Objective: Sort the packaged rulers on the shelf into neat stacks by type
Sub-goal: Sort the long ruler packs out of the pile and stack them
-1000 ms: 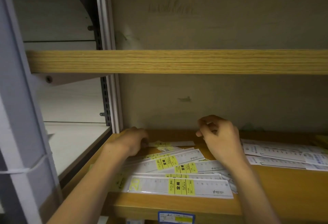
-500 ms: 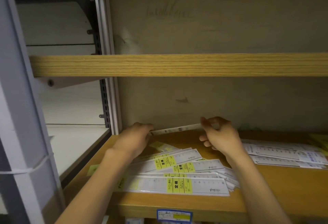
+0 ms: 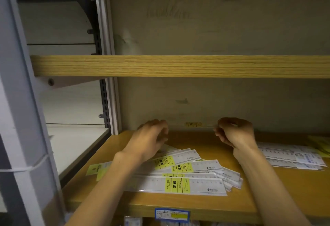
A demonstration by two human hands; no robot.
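Note:
A clear packaged ruler with a yellow label hangs level above the back of the wooden shelf, seen almost edge-on. My left hand pinches its left end and my right hand pinches its right end. Below my hands a loose, fanned pile of yellow-labelled rulers lies at the shelf's front left. A second pile of white-labelled rulers lies flat at the right.
The shelf board above hangs low over the working space, with the grey back wall close behind. A metal upright bounds the left side. Yellow packets sit at the far right. A blue price tag marks the front edge.
Both hands lifted one ruler from the back of the pile, moved apart to its ends and turned it edge-on. The camera has also moved closer.

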